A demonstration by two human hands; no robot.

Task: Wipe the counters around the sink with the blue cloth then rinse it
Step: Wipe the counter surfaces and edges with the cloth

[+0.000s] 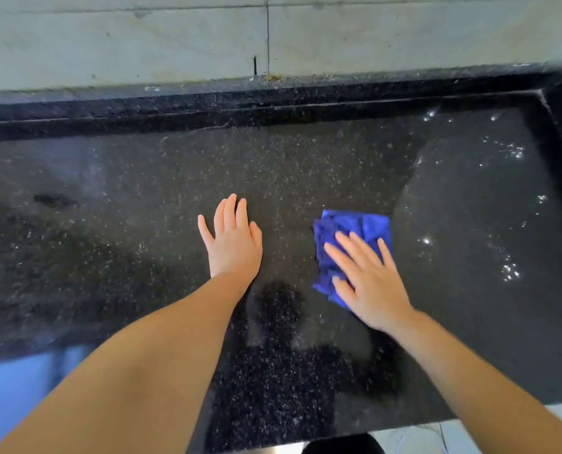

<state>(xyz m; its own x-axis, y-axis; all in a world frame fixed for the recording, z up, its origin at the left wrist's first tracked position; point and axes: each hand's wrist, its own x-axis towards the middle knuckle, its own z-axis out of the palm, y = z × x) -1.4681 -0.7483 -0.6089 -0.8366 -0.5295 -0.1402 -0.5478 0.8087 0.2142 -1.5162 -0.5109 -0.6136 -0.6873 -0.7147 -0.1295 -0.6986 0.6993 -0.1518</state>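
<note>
- Only 1 view is given: a head-worn wide-angle camera, looking forward and steeply down from above the counter (142, 224).
- It faces the tiled wall (126, 44), which fills the top band of the frame; the counter's raised back edge runs just below it.
- The near counter edge cuts across the bottom, with a strip of floor (11, 398) showing at the lower left.
- The camera sits close: both forearms enter from the bottom corners, and the left hand (234, 244) and right hand (368, 283) lie near mid-frame.
- Straight lines bow toward the edges, and the right corner looks smeared.
</note>
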